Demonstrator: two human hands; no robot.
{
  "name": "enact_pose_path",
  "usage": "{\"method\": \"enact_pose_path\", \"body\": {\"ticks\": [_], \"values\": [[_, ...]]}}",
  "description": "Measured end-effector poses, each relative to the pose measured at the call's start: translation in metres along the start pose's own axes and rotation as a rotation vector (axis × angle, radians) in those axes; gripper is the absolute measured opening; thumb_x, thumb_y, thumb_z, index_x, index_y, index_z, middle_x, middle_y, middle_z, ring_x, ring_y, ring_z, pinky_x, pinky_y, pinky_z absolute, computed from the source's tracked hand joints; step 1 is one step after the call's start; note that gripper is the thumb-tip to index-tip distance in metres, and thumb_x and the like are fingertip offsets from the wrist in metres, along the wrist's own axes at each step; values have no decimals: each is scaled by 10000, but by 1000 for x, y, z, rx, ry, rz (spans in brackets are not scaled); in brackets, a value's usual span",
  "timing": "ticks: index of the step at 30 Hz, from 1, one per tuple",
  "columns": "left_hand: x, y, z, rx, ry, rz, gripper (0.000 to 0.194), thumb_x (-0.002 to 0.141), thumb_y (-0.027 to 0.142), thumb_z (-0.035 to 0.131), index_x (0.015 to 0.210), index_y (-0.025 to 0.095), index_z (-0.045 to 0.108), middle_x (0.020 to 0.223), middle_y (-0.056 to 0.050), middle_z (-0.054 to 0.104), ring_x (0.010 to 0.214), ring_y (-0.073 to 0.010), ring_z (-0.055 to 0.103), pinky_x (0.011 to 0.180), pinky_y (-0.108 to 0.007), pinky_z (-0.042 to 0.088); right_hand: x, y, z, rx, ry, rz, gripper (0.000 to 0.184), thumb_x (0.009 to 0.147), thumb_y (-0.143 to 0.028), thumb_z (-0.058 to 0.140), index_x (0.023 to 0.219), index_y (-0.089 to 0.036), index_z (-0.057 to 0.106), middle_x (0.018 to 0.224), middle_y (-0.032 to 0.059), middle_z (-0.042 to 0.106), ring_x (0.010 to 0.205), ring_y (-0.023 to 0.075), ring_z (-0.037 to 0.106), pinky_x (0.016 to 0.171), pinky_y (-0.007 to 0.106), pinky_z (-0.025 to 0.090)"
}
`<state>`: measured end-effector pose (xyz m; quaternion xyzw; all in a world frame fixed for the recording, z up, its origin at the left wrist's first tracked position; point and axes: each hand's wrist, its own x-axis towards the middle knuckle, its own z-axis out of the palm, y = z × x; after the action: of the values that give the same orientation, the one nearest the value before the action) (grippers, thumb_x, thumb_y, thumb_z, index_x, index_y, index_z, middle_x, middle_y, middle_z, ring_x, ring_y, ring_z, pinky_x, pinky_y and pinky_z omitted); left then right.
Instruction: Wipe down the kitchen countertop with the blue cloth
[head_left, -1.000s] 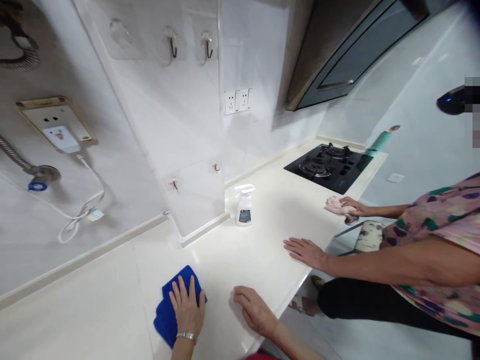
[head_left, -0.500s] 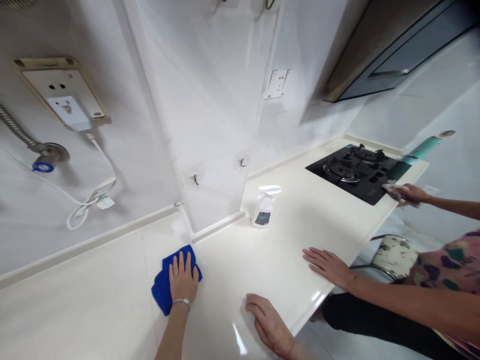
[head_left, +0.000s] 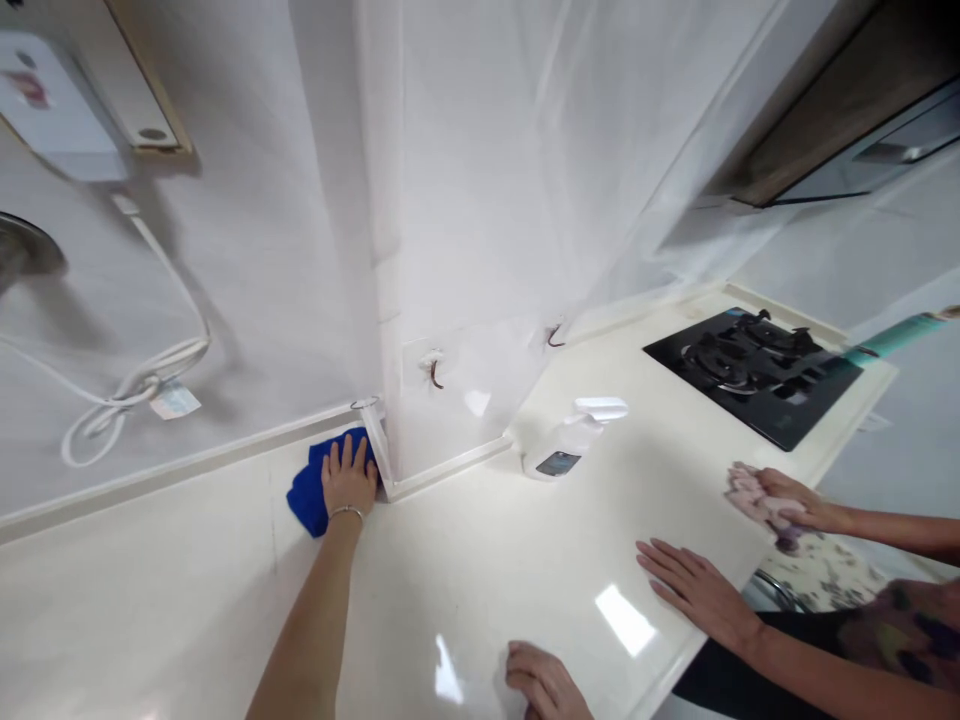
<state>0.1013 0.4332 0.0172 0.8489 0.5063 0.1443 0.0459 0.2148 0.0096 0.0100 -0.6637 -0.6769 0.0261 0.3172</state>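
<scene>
- One camera, up on the person's head, looks forward and down across the table [head_left: 427,580].
- It faces the jutting wall [head_left: 472,240], near enough that the white plug [head_left: 60,110] runs off the left edge.
- The stove [head_left: 750,372] lies farther off, out to the right.
- The right hand [head_left: 546,682] barely enters at the bottom.

Counter [head_left: 420,590] carries blue cloth [head_left: 309,490]; bottle [head_left: 570,445]; cooktop [head_left: 754,395]

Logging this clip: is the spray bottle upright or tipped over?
Upright: the spray bottle stands base-down on the countertop, its white spray head on top.
</scene>
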Motion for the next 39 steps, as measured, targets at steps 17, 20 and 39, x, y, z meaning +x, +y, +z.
{"method": "enact_pose_path", "body": {"ticks": [17,20,39], "values": [[-110,-11,-34,-7,-61,170,546,963,375,325,1477,210,408,1592,-100,353,1487,-294,265,1225,-522,221,-8,3,2,116,-4,87,500,775,-29,396,1226,-193,535,1191,119,645,1235,216,552,1001,427,523],[-186,8,-43,34,-64,229,545,956,352,366,1473,187,410,1581,-126,366,1490,-300,257,1216,-524,245,-14,7,5,142,18,76,510,776,-48,429,1255,-191,526,1229,127,632,1235,229,545,998,443,519],[-275,195,-18,-276,-397,877,767,824,248,562,1529,184,265,1597,-121,337,1515,-318,170,1210,-571,298,-16,21,-17,175,442,273,485,824,-133,411,1290,-223,511,1335,119,527,1291,259,478,1070,537,445]]}}
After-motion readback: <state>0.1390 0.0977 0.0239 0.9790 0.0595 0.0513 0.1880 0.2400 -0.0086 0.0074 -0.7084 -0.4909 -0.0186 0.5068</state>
